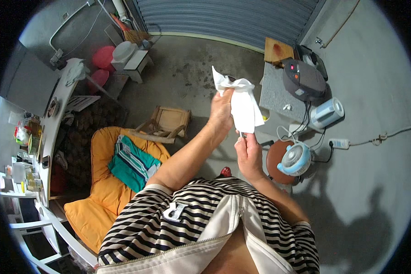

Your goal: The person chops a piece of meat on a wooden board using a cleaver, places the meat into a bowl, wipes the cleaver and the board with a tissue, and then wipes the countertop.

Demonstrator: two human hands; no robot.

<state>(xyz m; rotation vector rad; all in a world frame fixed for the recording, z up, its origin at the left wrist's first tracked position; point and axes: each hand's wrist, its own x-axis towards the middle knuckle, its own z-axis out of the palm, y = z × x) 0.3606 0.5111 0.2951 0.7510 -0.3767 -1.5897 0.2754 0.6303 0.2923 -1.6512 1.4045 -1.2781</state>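
Note:
A white sheet [245, 108], paper tissue or thin cloth, hangs in folds in front of me at chest height. My left hand [222, 107] grips it from the left, thumb against the folds. Just below its lower edge, my right hand [249, 150] is closed around a thin, pale handle-like piece [240, 134]. The sheet covers most of whatever that piece belongs to, so I cannot tell what it is. A dark bit with a thin curved rim shows behind the upper folds.
On the right, a grey-topped counter [275, 87] carries a dark cooker [304, 80]; an electric kettle [327, 113] is beside it. A blue fan [296, 159] rests on a brown stool [277, 157]. Leftward are a wooden chair [173, 120], an orange padded chair [104, 164] and a cluttered shelf [49, 161].

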